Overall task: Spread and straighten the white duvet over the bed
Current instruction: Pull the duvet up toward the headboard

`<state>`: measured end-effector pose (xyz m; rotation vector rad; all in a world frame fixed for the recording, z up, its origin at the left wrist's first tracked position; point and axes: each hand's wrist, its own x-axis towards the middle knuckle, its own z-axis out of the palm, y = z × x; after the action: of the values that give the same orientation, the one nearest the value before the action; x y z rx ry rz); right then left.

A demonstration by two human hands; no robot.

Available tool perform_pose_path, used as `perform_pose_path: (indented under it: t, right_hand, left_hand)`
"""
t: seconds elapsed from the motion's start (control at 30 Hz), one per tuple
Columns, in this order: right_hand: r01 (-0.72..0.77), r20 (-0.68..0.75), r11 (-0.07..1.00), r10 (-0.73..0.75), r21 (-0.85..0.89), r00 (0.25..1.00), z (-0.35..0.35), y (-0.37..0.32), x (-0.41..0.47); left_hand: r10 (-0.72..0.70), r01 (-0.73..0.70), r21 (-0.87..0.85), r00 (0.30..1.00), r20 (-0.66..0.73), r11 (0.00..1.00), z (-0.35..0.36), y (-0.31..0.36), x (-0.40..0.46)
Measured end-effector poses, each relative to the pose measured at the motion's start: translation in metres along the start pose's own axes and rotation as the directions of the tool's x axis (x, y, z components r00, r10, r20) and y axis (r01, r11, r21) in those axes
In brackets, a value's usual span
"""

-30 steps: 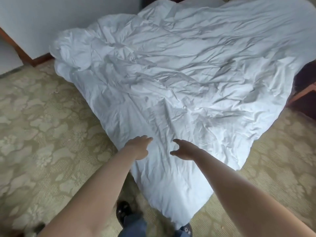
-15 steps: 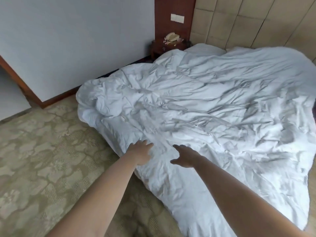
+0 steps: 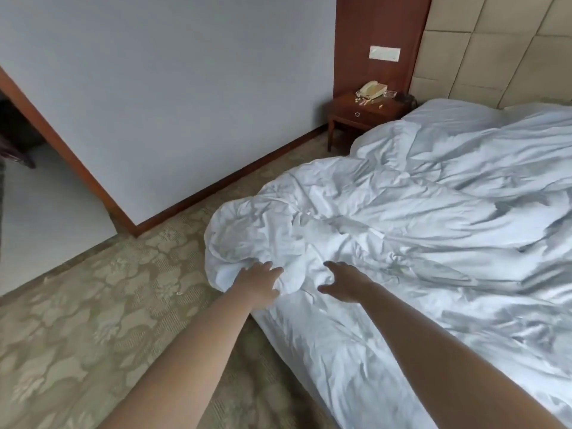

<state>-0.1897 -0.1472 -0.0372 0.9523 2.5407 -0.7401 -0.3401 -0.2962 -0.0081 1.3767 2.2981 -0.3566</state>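
My left hand (image 3: 259, 283): fingers loosely spread, resting on bunched near-left corner of white duvet (image 3: 418, 230). My right hand (image 3: 345, 281): fingers apart, gripping nothing.

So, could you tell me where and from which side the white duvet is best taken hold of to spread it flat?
Probably at the bunched corner of the white duvet, nearest the floor, coming from the carpet side. There the cloth is heaped in loose folds that fingers could close round, while the middle lies flatter. The left hand already rests on that bunch; the right hand hovers open beside it.
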Motion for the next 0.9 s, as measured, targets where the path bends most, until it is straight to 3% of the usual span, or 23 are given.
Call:
perform_pose_path:
  t: [0.27, 0.57, 0.9]
  right_hand:
    - [-0.019, -0.021, 1.000, 0.019, -0.022, 1.000, -0.034, -0.111, 0.154]
    - [-0.129, -0.032, 0.990, 0.131, 0.049, 0.991, -0.062, -0.233, 0.300]
    - [-0.328, -0.043, 0.932, 0.338, 0.155, 0.940, -0.132, -0.265, 0.495]
  left_hand:
    - [0.033, -0.035, 0.040, 0.998, 0.044, 0.999, -0.049, -0.167, 0.105]
    - [0.211, -0.211, 0.002, 0.977, 0.026, 0.977, -0.129, -0.324, 0.231]
    - [0.366, -0.369, 0.140, 0.929, 0.047, 0.919, -0.225, -0.416, 0.410]
